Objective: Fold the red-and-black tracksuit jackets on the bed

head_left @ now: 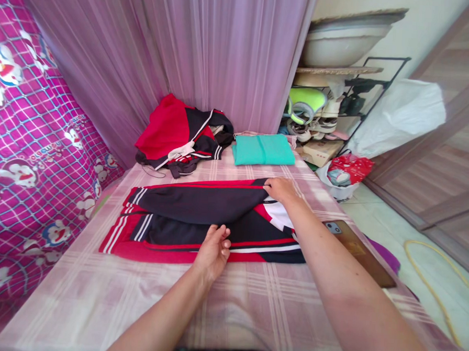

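Note:
A dark navy and red garment with white stripes [200,221] lies flat on the checked bed sheet [133,306], partly folded over itself. My left hand [214,250] rests at its near edge, fingers curled and pinching the dark fabric. My right hand [280,189] is at the garment's far right corner, fingers closed on the fabric's edge there.
A crumpled red and navy garment [181,136] lies at the far end beside a folded teal cloth [263,149]. A phone [334,228] on a brown board sits at the bed's right edge. A shoe rack [324,117], bags and a lilac curtain [186,47] stand beyond.

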Demonstrator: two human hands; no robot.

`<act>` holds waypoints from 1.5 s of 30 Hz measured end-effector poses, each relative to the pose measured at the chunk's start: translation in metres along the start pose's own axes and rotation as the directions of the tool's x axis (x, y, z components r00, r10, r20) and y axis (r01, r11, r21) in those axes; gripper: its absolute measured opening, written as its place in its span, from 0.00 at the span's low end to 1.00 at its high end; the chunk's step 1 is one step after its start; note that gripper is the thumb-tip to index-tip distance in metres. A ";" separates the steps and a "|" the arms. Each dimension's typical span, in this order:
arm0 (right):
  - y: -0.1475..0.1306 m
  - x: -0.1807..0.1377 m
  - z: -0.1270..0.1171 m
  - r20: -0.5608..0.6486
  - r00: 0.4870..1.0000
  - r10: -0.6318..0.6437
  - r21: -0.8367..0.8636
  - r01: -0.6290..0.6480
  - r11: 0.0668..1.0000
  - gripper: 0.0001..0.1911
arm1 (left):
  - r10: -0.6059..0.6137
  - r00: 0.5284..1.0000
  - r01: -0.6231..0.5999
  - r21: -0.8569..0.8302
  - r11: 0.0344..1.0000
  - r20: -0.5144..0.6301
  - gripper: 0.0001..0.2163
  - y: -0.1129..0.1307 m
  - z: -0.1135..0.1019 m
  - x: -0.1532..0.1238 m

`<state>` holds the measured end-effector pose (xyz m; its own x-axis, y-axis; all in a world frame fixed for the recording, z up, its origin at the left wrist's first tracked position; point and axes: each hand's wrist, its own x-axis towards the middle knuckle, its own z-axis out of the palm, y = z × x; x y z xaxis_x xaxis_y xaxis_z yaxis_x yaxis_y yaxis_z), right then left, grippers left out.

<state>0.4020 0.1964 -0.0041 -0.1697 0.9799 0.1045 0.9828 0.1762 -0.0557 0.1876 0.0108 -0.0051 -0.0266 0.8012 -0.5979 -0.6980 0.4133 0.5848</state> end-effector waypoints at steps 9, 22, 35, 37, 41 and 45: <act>0.003 0.005 0.003 -0.039 0.999 -0.017 0.067 0.019 0.998 0.15 | 0.137 0.989 -0.118 0.297 0.948 -0.047 0.17 -0.014 0.008 0.022; 0.007 0.007 0.003 0.055 0.998 0.021 0.059 -0.024 0.998 0.15 | -0.134 0.988 0.147 0.224 0.963 -0.071 0.14 -0.001 -0.007 0.008; -0.048 -0.020 0.003 -0.182 0.950 -0.252 0.229 0.290 0.929 0.21 | -0.166 0.983 0.122 0.411 0.904 0.073 0.09 0.026 -0.037 -0.006; -0.071 -0.029 0.010 -0.165 0.933 -0.320 0.239 0.353 0.905 0.23 | 0.037 0.991 -0.102 0.543 0.833 0.129 0.11 0.039 -0.039 0.004; -0.102 -0.045 0.026 0.027 0.948 -0.317 0.194 0.307 0.932 0.29 | 0.499 0.759 -0.544 0.829 0.132 0.419 0.13 0.068 -0.043 0.036; -0.106 -0.057 0.031 0.173 0.937 -0.302 0.182 0.271 0.945 0.32 | 0.459 0.682 -0.333 0.801 -0.498 0.569 0.23 0.072 -0.056 0.058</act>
<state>0.3056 0.1247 -0.0352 -0.4689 0.8814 -0.0565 0.8695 0.4494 -0.2049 0.0960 0.0632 -0.0285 0.0685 0.9826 0.1727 0.9294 -0.1258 0.3470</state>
